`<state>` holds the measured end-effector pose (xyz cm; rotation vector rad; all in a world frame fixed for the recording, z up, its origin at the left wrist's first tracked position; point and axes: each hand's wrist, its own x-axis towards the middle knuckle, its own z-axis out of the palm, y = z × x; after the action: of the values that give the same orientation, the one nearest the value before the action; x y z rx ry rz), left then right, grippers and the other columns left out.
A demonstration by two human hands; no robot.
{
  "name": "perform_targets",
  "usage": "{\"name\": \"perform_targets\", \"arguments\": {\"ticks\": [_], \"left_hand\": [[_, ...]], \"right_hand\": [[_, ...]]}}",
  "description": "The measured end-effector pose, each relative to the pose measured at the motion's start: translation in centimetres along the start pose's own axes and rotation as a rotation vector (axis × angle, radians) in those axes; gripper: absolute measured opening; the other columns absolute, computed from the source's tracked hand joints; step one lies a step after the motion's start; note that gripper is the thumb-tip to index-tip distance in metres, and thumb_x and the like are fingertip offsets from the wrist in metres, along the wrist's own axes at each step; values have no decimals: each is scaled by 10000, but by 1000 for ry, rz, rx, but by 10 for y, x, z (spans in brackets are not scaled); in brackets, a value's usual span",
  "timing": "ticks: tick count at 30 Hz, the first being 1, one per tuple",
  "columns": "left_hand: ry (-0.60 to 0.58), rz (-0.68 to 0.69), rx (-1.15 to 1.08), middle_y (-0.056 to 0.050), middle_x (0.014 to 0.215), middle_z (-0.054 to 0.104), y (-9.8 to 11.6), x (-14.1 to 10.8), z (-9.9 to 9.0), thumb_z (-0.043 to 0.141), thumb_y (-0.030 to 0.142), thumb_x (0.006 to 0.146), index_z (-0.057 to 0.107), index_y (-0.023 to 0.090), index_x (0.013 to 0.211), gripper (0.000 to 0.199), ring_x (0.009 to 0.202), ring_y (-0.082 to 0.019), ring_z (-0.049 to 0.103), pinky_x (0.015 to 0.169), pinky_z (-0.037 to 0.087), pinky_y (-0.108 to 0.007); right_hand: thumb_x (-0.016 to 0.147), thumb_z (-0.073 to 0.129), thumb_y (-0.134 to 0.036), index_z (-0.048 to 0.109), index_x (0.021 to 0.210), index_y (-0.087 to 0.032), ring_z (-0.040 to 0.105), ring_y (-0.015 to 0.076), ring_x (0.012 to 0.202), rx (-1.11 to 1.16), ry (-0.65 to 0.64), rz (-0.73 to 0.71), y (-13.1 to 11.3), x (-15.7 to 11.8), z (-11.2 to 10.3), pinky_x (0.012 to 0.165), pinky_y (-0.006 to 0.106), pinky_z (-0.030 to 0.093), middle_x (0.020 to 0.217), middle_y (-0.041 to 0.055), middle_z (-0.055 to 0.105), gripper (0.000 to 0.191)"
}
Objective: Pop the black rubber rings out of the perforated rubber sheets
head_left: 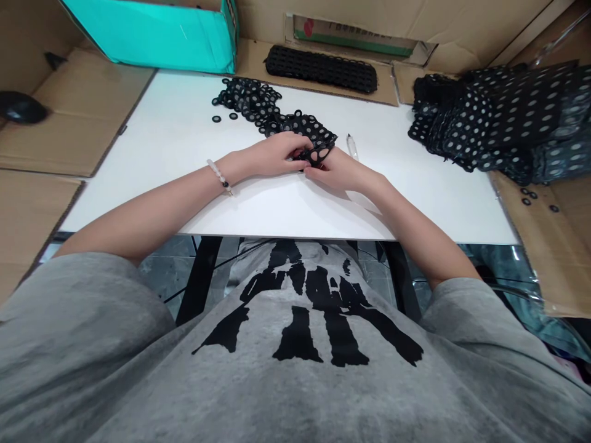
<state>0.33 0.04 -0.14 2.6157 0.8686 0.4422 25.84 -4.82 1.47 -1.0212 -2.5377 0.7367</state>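
My left hand [284, 154] and my right hand [336, 169] meet over the white table. Between them is a black dotted sheet [314, 130], its near edge showing open round holes. Both hands have their fingers closed on this near edge. Grey discs still fill the sheet's far part. Just behind and to the left lies a heap of loose black rings with grey centres [249, 98]; a few lie apart from it. A slim clear tool with a dark tip [352, 146] rests beyond my right wrist.
A bundle of black perforated strips [321, 67] lies at the back on cardboard. To the right is a stack of black dotted sheets [498, 117], with several loose rings below it. A turquoise box [157, 37] stands back left, and a rounded black object [21, 106] lies far left.
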Motion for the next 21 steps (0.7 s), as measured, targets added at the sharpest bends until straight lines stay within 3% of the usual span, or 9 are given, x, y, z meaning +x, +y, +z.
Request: {"name": "perform_targets", "arguments": {"ticks": [7, 14, 21], "left_hand": [[-7, -6, -10, -125, 1218, 854, 3, 0, -1, 703, 460, 1084, 831, 227, 1419, 428, 1202, -361, 768, 1070, 576, -479], [-41, -8, -27, -142, 1270, 825, 12, 0, -6, 617, 520, 1109, 780, 251, 1425, 446, 1082, -304, 600, 1063, 573, -525], [-22, 2, -63, -100, 1111, 753, 13, 0, -7, 641, 518, 1099, 731, 314, 1320, 314, 1056, -312, 550, 1075, 544, -543]], "right_hand": [[1141, 665, -358, 551, 960, -271, 595, 288, 985, -6, -9, -3, 1, 1, 0, 1078, 552, 640, 941, 54, 634, 231], [1111, 707, -370, 535, 925, -289, 608, 317, 1023, 11, -8, 17, -6, -2, -3, 1124, 582, 636, 915, 57, 616, 266], [1096, 725, -345, 562, 938, -283, 604, 331, 1051, 18, -10, 33, -4, -2, -4, 1115, 576, 626, 904, 60, 606, 235]]}}
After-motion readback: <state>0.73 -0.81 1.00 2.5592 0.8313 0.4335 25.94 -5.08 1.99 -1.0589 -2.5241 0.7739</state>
